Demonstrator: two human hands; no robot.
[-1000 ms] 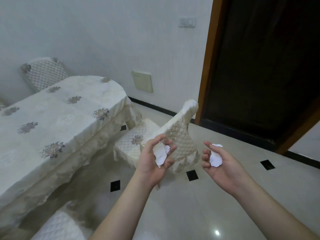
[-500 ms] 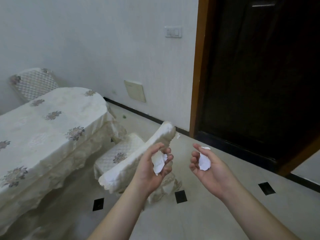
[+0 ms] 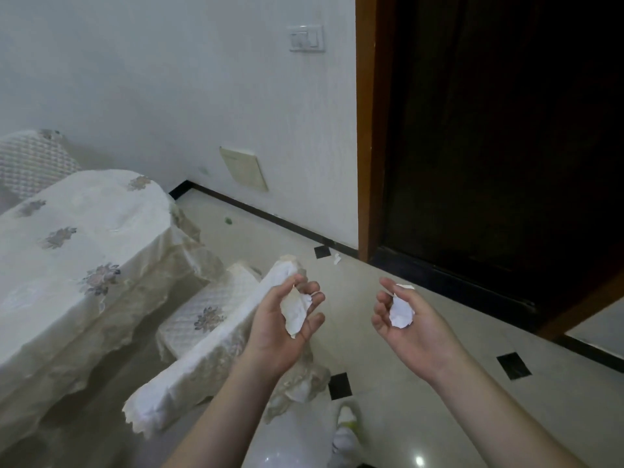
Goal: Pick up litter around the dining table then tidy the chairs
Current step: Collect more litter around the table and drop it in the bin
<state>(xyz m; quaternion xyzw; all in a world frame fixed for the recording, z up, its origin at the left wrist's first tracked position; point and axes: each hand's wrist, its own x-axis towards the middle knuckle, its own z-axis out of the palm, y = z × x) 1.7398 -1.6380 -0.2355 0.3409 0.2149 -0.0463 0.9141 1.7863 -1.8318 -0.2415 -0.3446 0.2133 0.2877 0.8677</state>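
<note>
Since a second ago my view is swinging right, so the covered dining table (image 3: 84, 238) is sliding toward the left edge while a torn white scrap (image 3: 336, 259) on the floor by the door frame (image 3: 366, 130) is coming into sight at centre. My left hand (image 3: 280, 329) is curling its fingers round a crumpled white paper (image 3: 296, 310) at lower centre, in front of the quilted chair (image 3: 202, 339). My right hand (image 3: 415, 329) is cupping another crumpled paper piece (image 3: 401, 312) in loosely bent fingers, right of centre.
</note>
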